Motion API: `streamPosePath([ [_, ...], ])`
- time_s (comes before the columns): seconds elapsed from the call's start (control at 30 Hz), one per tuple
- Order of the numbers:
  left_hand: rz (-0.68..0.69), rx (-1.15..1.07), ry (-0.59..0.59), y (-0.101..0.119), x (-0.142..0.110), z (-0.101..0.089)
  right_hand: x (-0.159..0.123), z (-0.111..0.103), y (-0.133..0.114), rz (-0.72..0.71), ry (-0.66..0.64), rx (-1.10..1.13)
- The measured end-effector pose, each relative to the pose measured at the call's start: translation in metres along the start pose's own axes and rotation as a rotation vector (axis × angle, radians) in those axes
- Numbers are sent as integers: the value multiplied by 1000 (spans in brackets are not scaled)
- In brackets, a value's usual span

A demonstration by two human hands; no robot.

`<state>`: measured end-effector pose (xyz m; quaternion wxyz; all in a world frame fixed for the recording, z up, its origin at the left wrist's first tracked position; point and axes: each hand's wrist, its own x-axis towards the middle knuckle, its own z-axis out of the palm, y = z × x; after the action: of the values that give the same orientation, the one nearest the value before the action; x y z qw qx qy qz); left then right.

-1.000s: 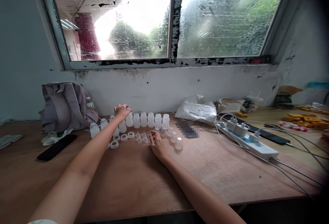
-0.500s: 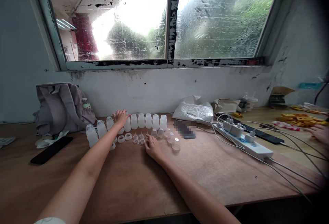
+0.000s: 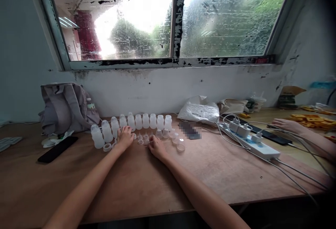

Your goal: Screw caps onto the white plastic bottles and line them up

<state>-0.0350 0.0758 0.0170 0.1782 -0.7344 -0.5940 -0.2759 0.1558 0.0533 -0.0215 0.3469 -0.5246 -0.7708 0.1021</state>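
Observation:
Frosted baby bottles stand upright in a curved row along the back and left. My left hand is in front of the row, its fingers stretched over the white collar rings and hiding some of them; one ring shows beside it. Clear bottle nipples sit in a small cluster between my hands. My right hand rests at the right of this cluster, its bent fingers closed on a nipple that they partly cover. Clear domed caps lie just right of it.
A black phone and a grey backpack are at left. Behind lies a silver pouch. A power strip with cables spreads across the right. Another person's hand is near yellow parts.
My left hand has come off a bottle in the back row and moved forward onto the rings. My right hand stays by the nipples. The other person's hand has moved left into view.

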Motion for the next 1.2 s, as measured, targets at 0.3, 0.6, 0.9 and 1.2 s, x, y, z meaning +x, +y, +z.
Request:
streamPosePath([
  [0.3, -12, -108, 124, 13, -36, 8, -2, -8, -8, -75, 99, 158],
  [0.6, 190, -428, 73, 26, -47, -17, -7, -16, -19, -196, -116, 74],
  [0.9, 342, -469, -90, 30, -48, -22, -3, -12, -15, -86, 5, 137],
  [1.2, 305, -514, -205, 30, -47, -14, -1, -5, -9, -37, 32, 67],
])
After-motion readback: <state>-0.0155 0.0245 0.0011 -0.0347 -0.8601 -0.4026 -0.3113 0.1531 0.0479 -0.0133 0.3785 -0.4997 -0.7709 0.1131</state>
